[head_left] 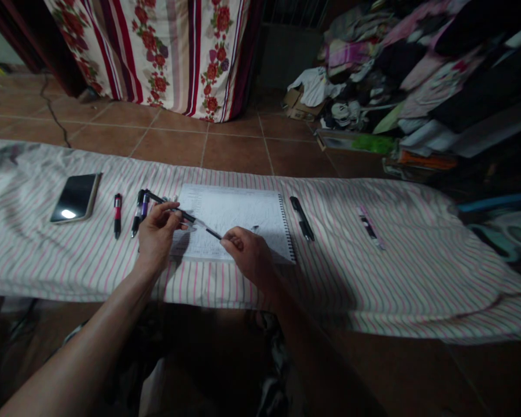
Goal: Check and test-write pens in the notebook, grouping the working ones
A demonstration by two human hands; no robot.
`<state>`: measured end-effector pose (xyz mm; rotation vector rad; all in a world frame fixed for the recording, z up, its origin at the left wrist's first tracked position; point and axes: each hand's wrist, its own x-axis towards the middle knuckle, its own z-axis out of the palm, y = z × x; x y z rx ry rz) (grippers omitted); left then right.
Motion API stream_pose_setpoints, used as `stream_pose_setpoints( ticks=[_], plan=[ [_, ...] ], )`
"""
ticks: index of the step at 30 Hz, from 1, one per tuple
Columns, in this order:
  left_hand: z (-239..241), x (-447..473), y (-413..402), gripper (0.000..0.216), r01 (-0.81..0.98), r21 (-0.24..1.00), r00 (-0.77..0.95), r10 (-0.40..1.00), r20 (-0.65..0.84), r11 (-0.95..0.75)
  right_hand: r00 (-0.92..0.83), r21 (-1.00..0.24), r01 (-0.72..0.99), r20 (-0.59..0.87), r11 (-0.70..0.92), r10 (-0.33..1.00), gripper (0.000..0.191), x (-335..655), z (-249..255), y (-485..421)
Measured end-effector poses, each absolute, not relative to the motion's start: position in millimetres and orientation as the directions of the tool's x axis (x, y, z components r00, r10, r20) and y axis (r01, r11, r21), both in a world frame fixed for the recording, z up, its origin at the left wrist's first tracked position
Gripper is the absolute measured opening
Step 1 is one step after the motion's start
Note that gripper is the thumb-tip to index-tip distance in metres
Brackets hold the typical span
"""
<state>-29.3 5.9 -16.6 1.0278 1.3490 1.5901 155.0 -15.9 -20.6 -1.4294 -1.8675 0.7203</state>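
My left hand is closed around a black pen barrel, which slants down to the right. From its lower end runs a thin pen refill, part clear and part dark. The fingers of my right hand pinch the refill's other end. Both hands are over an open spiral notebook with writing on its page. A small dark piece lies on the page beyond my right hand. Close to my left hand are a purple pen and a black pen with a clear grip.
Left on the striped cloth lie a phone and a red-and-black pen. To the right are a black pen and a pink-and-black pen. Beyond are a floral curtain and piled clothes.
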Motion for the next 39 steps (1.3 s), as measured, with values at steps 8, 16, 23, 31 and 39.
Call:
stream_pose_setpoints(
  ticks=[8, 16, 23, 31, 39],
  plan=[
    [-17, -29, 6, 0.024, -0.059, 0.993, -0.352, 0.933, 0.079, -0.106, -0.175, -0.773, 0.582, 0.182, 0.251, 0.968, 0.006, 155, -17, -17],
    [-18, -28, 5, 0.026, -0.076, 0.993, -0.322, 0.944, 0.064, -0.093, -0.163, -0.782, 0.577, 0.175, 0.237, 0.971, 0.006, 154, -17, -17],
    [-16, -22, 2, 0.026, -0.090, 0.993, -0.286, 0.957, 0.047, -0.076, -0.158, -0.809, 0.550, 0.142, 0.207, 0.977, 0.007, 150, -18, -17],
    [-14, -9, -5, 0.025, -0.085, 0.996, -0.161, 0.987, -0.001, -0.012, -0.131, -0.872, 0.463, 0.113, 0.162, 0.985, 0.011, 141, -26, -14],
    [-18, 1, -6, 0.026, -0.170, 0.985, -0.125, 0.991, -0.044, 0.023, -0.038, -0.976, 0.216, -0.012, -0.003, 0.999, 0.010, 135, -31, -8]
  ],
)
